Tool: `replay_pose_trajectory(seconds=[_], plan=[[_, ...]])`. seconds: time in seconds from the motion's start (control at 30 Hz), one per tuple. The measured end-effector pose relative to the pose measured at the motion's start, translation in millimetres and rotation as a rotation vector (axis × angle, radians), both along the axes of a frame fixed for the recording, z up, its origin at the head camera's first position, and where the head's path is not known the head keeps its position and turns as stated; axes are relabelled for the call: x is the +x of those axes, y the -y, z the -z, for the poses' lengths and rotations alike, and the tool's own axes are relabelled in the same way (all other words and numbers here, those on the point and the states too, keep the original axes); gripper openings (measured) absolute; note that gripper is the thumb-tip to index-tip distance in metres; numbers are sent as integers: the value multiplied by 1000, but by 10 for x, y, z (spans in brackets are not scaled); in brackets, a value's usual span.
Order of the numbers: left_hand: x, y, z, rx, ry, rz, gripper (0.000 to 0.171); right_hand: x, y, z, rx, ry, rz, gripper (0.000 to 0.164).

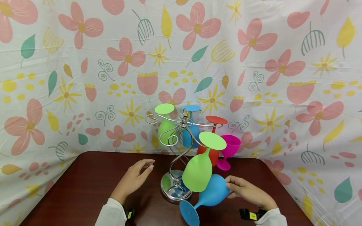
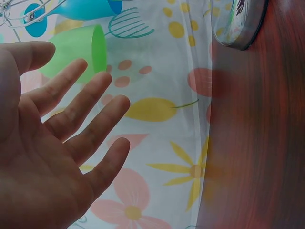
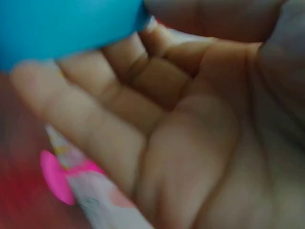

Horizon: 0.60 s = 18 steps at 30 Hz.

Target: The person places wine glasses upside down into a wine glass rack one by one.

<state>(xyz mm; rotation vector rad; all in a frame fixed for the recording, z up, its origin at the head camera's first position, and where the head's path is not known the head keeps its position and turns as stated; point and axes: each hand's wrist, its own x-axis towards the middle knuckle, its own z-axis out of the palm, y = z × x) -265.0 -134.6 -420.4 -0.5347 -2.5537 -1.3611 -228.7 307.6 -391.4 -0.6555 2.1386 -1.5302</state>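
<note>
My right hand (image 1: 245,191) pinches the rim of a blue goblet (image 1: 214,191) between thumb and fingers. The goblet is tilted, its foot pointing down to the left, in front of a chrome stemware rack (image 1: 176,185). In the right wrist view the blue cup (image 3: 66,28) fills the upper left, its edge at my fingertips. My left hand (image 1: 136,177) is held to the left of the rack's base, fingers spread and palm bare in the left wrist view. From the rack's arms hang upside-down goblets: a light green one (image 1: 198,172) nearest, a red one (image 1: 216,120), and green and blue ones behind.
A magenta goblet (image 1: 230,146) stands upright behind the rack on the right. The dark brown table (image 1: 93,179) ends at a white flower-printed curtain (image 1: 175,72) that hangs close behind it and along both sides.
</note>
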Motion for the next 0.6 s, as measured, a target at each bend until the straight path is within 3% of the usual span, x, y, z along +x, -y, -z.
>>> replay_pose_trajectory(seconds=[0.13,0.27,0.43,0.6], plan=[[10,-10,-12,3,-9,53,34,-162,114,267,-267,159,-223,27],[32,-40,-39,-11,-25,120,33,-280,285,531,-469,296,-388,42],[76,-90,-93,-1,-35,176,29,-338,545,738,-602,398,-504,52],[132,-143,-142,-15,-56,268,33,-327,775,855,-674,447,-542,54]])
